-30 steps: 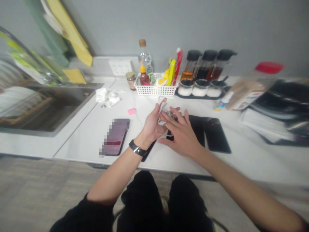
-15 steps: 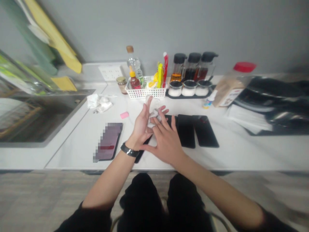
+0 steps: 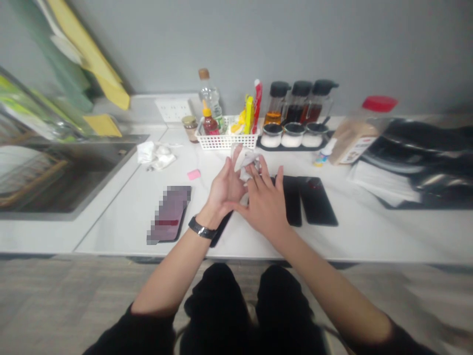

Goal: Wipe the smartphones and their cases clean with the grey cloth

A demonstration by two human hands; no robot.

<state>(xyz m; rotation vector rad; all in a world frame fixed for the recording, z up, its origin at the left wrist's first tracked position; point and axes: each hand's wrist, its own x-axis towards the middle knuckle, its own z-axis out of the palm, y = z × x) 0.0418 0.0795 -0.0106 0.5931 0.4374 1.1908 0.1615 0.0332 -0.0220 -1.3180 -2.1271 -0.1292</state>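
A crumpled white tissue is bunched between my two hands above the counter. My left hand is turned palm up with its fingers stretched out, a black-strapped watch on its wrist. From above, my right hand presses its fingers on the tissue, its thumb against the base of my left palm. Beneath the hands lies a black phone, mostly covered. Two more dark phones lie side by side to the right, partly behind my right hand. A phone with a pixelated screen rests at left.
A pink eraser-like block and crumpled tissues lie left. Behind stand a white basket of condiments, a seasoning rack and a red-lidded jar. The sink is far left; black pans sit right.
Both hands have shifted slightly right and away from me relative to the phones, still together around the tissue. The view has turned slightly. The phones stay where they were.
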